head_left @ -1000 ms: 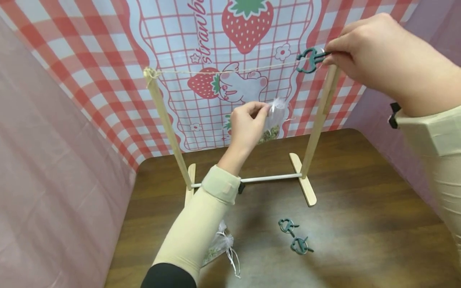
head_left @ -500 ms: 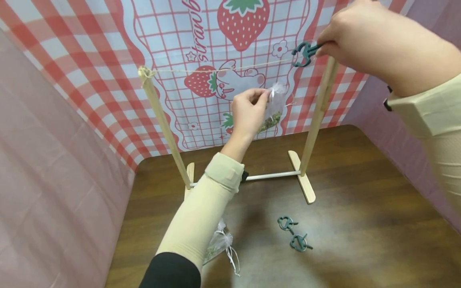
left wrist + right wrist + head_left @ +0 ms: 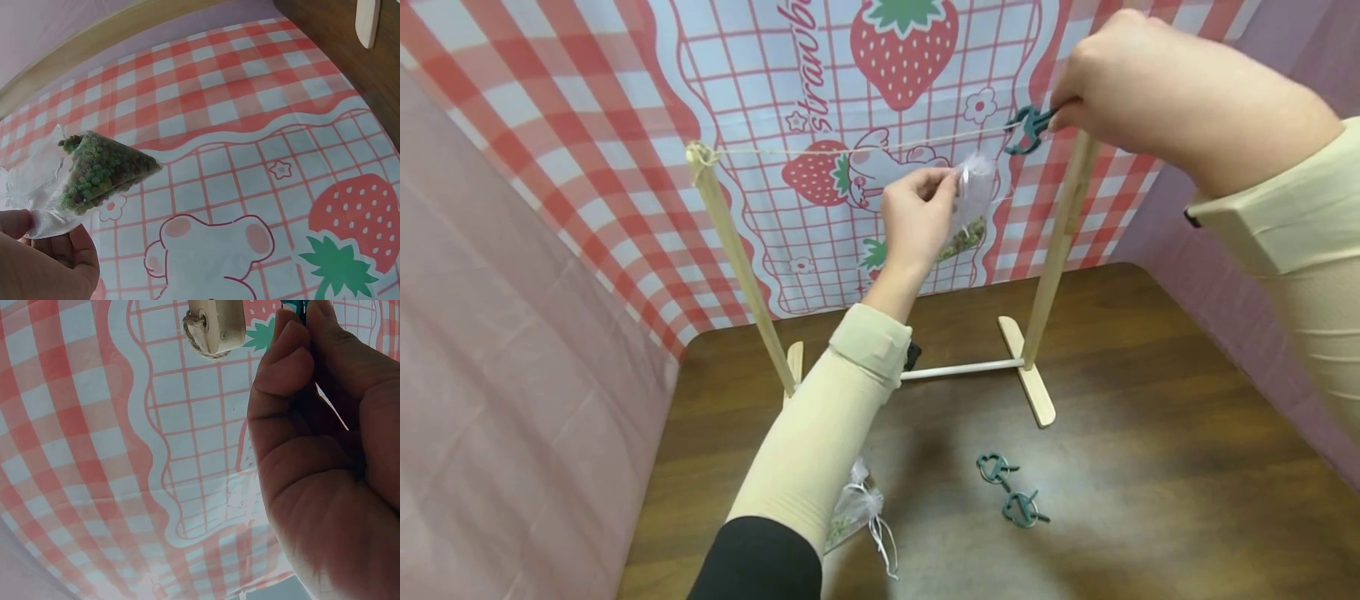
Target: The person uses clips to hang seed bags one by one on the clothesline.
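Observation:
A sheer white drawstring pouch [image 3: 972, 200] hangs from my left hand [image 3: 919, 210], pinched near its gathered top between thumb and fingers. In the left wrist view the pouch [image 3: 103, 172] shows small green and brown bits through its mesh. My right hand [image 3: 1123, 96] pinches the handles of a dark green plastic clip [image 3: 1028, 131], whose jaws overlap the thin string [image 3: 917, 144] near its right end. The pouch is just below the string, left of the clip. In the right wrist view only a bit of the clip [image 3: 299, 307] shows past my fingertips.
The string runs between two wooden posts [image 3: 741, 267] joined by a white rod [image 3: 962, 369] on the brown table [image 3: 1120, 500]. Two more green clips [image 3: 1021, 508] lie in front. Another pouch [image 3: 853, 508] lies partly behind my left sleeve. A strawberry-print cloth [image 3: 647, 200] hangs behind.
My left hand has raised the pouch toward the string. My right hand, still pinching the clip, has shifted a little to the left; the clip rose, then dipped back onto the string line.

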Demonstrator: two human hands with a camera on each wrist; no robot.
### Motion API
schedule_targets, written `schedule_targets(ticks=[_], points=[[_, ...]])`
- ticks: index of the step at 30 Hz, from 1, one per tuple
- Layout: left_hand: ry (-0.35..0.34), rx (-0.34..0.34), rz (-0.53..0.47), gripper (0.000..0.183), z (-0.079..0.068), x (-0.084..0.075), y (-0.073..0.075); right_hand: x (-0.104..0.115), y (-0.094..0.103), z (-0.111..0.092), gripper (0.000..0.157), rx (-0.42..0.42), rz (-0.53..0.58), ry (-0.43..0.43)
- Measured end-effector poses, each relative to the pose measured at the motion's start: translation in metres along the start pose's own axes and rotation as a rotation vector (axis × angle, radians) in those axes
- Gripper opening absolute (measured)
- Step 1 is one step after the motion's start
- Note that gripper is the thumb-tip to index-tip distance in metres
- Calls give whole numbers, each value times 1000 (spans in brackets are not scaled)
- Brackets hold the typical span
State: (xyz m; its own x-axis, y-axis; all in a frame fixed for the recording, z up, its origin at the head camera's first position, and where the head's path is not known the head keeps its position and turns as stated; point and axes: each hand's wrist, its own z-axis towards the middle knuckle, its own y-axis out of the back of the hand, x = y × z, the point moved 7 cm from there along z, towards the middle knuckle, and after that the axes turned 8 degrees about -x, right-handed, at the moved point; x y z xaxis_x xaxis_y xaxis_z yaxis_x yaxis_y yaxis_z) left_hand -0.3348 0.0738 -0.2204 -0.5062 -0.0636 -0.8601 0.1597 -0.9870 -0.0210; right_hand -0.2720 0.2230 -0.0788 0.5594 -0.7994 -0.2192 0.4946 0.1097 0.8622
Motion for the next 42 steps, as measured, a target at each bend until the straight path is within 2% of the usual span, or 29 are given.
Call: schedule_targets(ticks=[3, 9, 15, 24, 32, 38, 42], points=[[-4, 2, -1, 13, 1, -2, -2, 0, -4, 0, 12, 31, 2, -2], [-28, -22, 14, 13, 2, -7, -6, 0, -6, -1, 11, 38, 16, 21], [-27, -56, 13, 13, 3, -8, -6, -5, -11, -4, 13, 79, 41, -34], [-30, 4, -38, 13, 1, -13, -13, -3, -15, -2, 13, 86, 32, -43], [-50, 33, -7, 14, -2, -14, -15, 5, -11, -6, 11, 11, 49, -4], [-26, 55, 19, 14, -2, -9, -18, 10, -16, -12, 23, 9, 57, -36], [-17, 76, 26, 15, -4, -6, -19, 10, -18, -15, 26, -17, 56, -26]])
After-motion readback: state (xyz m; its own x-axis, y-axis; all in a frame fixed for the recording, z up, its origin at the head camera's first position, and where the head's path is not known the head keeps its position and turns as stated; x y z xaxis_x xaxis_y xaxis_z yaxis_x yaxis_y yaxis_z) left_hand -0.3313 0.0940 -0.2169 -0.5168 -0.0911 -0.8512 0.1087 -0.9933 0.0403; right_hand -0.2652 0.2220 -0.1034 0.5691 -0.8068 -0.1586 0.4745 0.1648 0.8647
